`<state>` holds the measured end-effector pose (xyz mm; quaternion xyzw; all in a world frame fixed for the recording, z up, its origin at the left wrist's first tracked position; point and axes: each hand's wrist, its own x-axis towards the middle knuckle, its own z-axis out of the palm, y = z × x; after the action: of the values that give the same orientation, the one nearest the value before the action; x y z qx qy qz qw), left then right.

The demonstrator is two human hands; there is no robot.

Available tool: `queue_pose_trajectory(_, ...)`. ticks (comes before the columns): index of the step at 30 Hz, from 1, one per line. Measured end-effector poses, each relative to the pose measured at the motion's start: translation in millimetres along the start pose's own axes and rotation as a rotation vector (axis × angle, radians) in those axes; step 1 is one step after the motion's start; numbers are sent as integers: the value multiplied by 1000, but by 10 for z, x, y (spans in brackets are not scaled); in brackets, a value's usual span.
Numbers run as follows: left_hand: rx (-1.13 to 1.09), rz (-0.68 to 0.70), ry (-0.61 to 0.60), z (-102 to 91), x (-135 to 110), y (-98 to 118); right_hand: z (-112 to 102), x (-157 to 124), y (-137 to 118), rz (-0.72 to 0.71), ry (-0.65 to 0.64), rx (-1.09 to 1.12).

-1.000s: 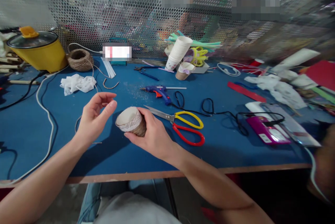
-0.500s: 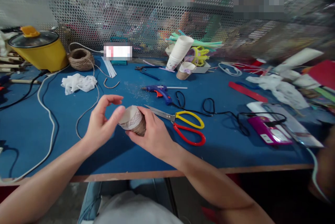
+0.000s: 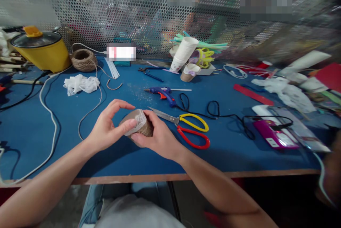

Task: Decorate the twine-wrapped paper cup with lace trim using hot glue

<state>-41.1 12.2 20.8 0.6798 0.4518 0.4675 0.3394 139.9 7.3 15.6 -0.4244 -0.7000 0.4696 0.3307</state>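
My right hand (image 3: 160, 137) grips a small paper cup wrapped in brown twine (image 3: 138, 123), held on its side above the blue table (image 3: 66, 149). A band of white lace runs round the cup's rim. My left hand (image 3: 109, 128) has its thumb pressed on that rim and its forefinger curled over the top. A loose strand of twine (image 3: 90, 109) trails from the hands back to a twine ball (image 3: 84, 59) at the far left.
Yellow-and-red scissors (image 3: 186, 128) lie just right of my hands, a blue glue gun (image 3: 163, 93) behind them with its black cord. A yellow pot (image 3: 44, 50), white lace scrap (image 3: 80, 84), stacked paper cups (image 3: 183, 53), a magenta phone (image 3: 275, 135) and craft clutter ring the table.
My left hand has moved right from open in the air to touching the cup's rim. The right hand has tipped the cup further onto its side.
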Motion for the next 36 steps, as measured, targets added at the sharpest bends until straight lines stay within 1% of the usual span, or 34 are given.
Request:
queue_pose_trajectory(1,3,-20,-2,-2,5,-6,-7,2,0,15,-24,63)
queue_pose_trajectory(3,-26,-102,48,-17,24,-26,-17,7,8,33,-41,148)
queue_pose_trajectory(5,-82,-180,114,-39,40,-42,-24,16,19,45,-39,182)
queue_pose_trajectory(6,-111,-197,128,-47,43,-42,-27,20,23,50,-39,185)
queue_pose_trajectory(8,-151,-183,98,-48,36,-25,-30,27,25,62,-39,179)
queue_pose_trajectory(11,-161,-153,-35,-23,14,11,-30,31,21,55,-26,162)
queue_pose_trajectory(13,-196,-211,-81,-13,12,16,-33,31,23,41,-12,158)
queue_pose_trajectory(15,-266,-297,-37,-18,21,0,-39,33,28,38,-4,185)
queue_pose_trajectory(17,-314,-329,36,-33,29,-22,-47,39,31,53,-11,233)
queue_pose_trajectory(19,-292,-267,49,-46,26,-32,-53,47,31,79,-24,273)
queue_pose_trajectory(22,-188,-128,-15,-53,13,-30,-58,59,32,111,-44,301)
queue_pose_trajectory(23,-163,-106,-26,-56,11,-29,-60,62,36,119,-52,314)
queue_pose_trajectory(24,-151,-110,-23,-60,11,-30,-62,65,43,123,-59,336)
queue_pose_trajectory(28,-209,-208,42,-70,12,-38,-68,70,83,137,-66,448)
queue_pose_trajectory(30,-209,-171,42,-59,5,-33,-66,71,97,142,-62,458)
queue_pose_trajectory(33,-126,-65,-6,-39,-3,-23,-63,72,99,139,-50,445)
queue_pose_trajectory(34,-100,-51,-13,-39,-1,-24,-63,74,94,145,-47,453)
queue_pose_trajectory(36,-79,-67,3,-54,9,-30,-67,80,79,174,-48,502)
